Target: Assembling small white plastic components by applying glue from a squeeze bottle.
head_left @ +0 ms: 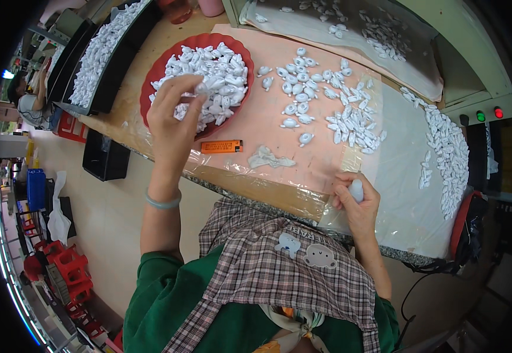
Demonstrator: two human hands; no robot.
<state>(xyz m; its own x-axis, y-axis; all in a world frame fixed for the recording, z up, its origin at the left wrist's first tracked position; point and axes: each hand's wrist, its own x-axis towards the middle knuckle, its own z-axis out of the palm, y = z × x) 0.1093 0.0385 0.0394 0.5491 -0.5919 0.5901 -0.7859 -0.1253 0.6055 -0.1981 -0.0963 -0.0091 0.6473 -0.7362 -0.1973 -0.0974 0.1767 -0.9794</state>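
Observation:
My left hand [176, 106] is over a red scalloped bowl [150, 79] heaped with small white plastic pieces [223, 59]. Its thumb and fingers are closed in a pinch at what looks like one white piece [201, 87], partly blurred. My right hand [359, 209] is closed around a small pale bottle [356, 189] near the table's front edge; its narrow end is hard to make out. Between the hands lie an orange box [221, 146] and a crumpled whitish cloth [270, 157]. Beyond my right hand are scattered white pieces with dark oval marks [299, 88] and a plainer pile [353, 120].
A long black tray [120, 56] of white pieces stands at the far left. More white pieces [447, 153] line the right side. A pale green machine [474, 65] with a belt [338, 44] borders the back. A black bin [105, 156] sits below the table's left edge.

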